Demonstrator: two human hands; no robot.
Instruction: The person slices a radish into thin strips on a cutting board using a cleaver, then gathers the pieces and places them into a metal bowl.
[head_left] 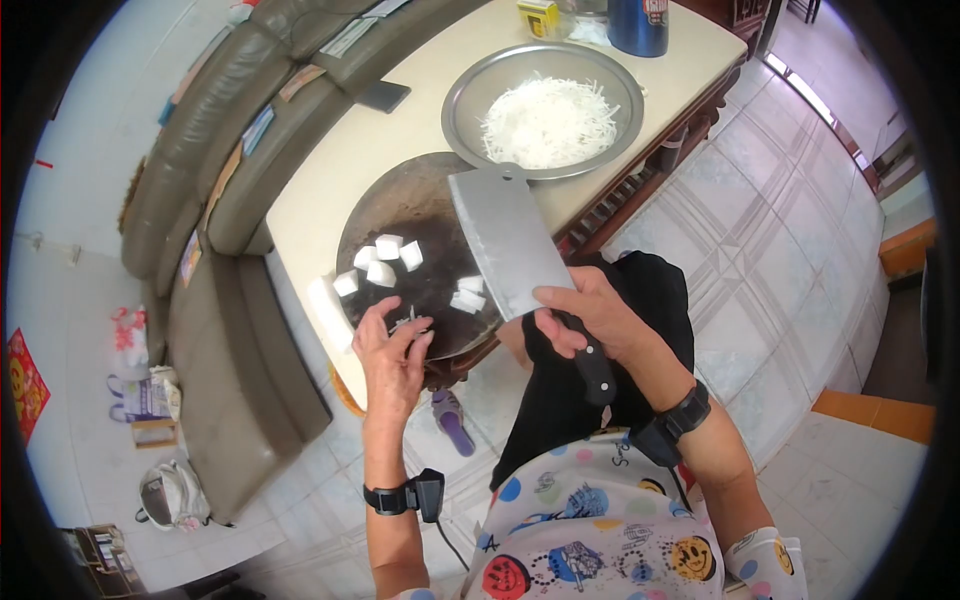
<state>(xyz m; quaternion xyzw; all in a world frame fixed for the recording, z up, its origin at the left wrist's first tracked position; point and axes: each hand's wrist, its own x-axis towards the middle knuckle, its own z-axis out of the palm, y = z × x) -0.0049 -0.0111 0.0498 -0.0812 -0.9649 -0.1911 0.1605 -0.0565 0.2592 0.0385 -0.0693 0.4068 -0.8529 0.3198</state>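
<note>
My right hand [595, 315] grips a cleaver [515, 240] by its black handle, the broad blade held over the right side of a dark round chopping board [400, 210]. My left hand [393, 350] is at the board's near edge, its bent fingers closing around a few thin white shreds [408, 322]. Several white chunks [380, 273], which look like radish, lie in a group beyond my left hand. A smaller cluster of white pieces [468, 294] rests near the blade. Behind the board, a metal basin [455, 105] holds a heap of white shreds [550, 122].
The cream table [330, 185] also carries a phone [383, 96], a yellow box [538, 18] and a blue canister [638, 25]. A long white piece [328, 312] lies left of the board. A grey sofa [230, 370] runs along the left; a purple slipper [453, 425] is on the floor.
</note>
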